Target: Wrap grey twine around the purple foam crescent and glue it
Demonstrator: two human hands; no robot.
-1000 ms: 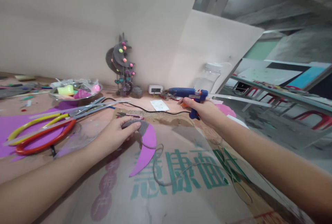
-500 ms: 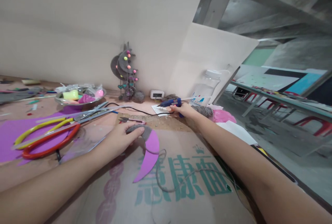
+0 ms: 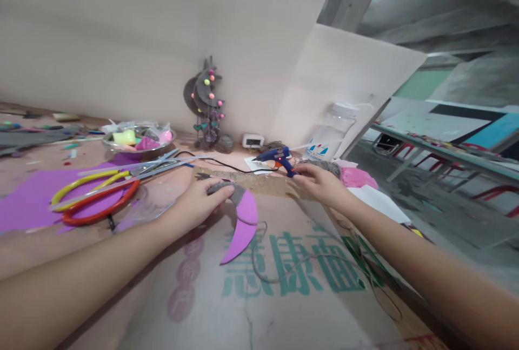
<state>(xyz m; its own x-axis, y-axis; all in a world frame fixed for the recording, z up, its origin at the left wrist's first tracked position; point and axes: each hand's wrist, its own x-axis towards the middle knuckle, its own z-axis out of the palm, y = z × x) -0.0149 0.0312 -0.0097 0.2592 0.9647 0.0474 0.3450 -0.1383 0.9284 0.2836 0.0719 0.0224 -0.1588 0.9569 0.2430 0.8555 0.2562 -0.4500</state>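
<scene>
My left hand (image 3: 206,199) pinches the upper end of a purple foam crescent (image 3: 245,220), where grey yarn (image 3: 238,194) is wrapped around it. The crescent's bare purple tip points down toward me, above a printed sheet. A loose strand of the yarn trails from it to the right. My right hand (image 3: 322,183) is beside the handle of a blue glue gun (image 3: 278,156), fingers apart, fingertips at or just off the handle's lower end. The gun stands with its nozzle pointing left over a small white paper (image 3: 256,165).
Large scissors (image 3: 101,190) with yellow and red handles lie left on purple foam sheet (image 3: 28,199). Behind them is a metal bowl (image 3: 121,148) of pompoms. A decorated grey moon hanging (image 3: 206,93), small clock (image 3: 252,140), and plastic jar (image 3: 330,131) stand along the back wall.
My right hand has loosened from the glue gun and drawn back to the right, leaving its handle exposed. My left hand keeps its hold on the crescent. The view has shifted slightly.
</scene>
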